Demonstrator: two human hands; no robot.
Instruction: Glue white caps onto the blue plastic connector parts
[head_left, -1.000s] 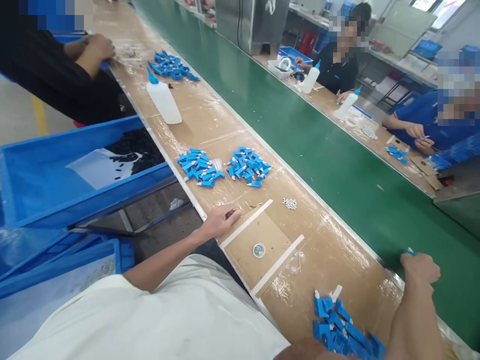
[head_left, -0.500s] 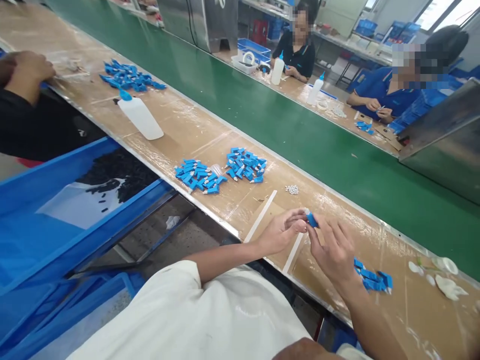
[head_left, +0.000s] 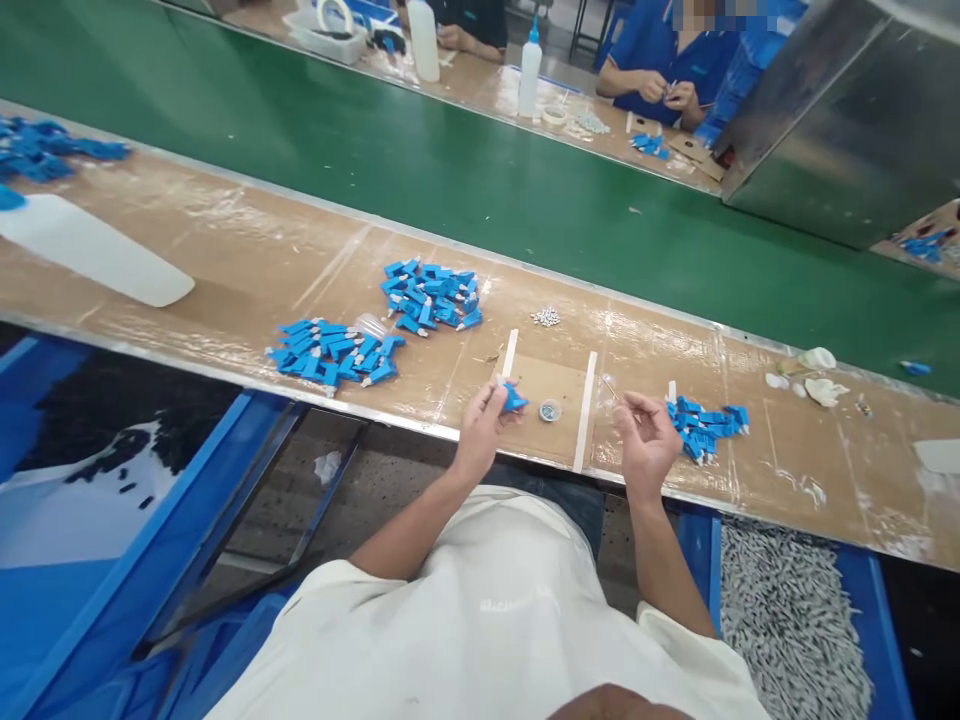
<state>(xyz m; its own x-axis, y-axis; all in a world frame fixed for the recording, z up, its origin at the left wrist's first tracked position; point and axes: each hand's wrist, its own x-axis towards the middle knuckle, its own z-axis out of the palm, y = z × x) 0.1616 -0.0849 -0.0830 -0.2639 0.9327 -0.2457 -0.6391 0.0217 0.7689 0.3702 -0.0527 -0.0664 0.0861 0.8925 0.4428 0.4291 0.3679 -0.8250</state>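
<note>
While the left hand (head_left: 482,418) pinches a blue piece (head_left: 514,399) between thumb and fingers, the right hand (head_left: 643,432) is drawn in narrow, its thumb and fingers close together beside a thin stick (head_left: 610,388). The stick's near end meets the fingertips; whether they grip it, I cannot tell. The held blue piece is above the left part of a cardboard sheet (head_left: 551,375), which lies on the table (head_left: 660,345) between two white strips (head_left: 586,412). A small round dish (head_left: 550,411) sits on that sheet, between the two hands and nearer the left one. Left of the sheet are two heaps of blue pieces (head_left: 433,297), side by side, and just beyond its far edge is a small pile of white bits (head_left: 546,316). Another cluster of blue pieces lies just right of the right hand. Across the green belt (head_left: 480,195), a person in a blue shirt (head_left: 694,65) has both hands close together.
</note>
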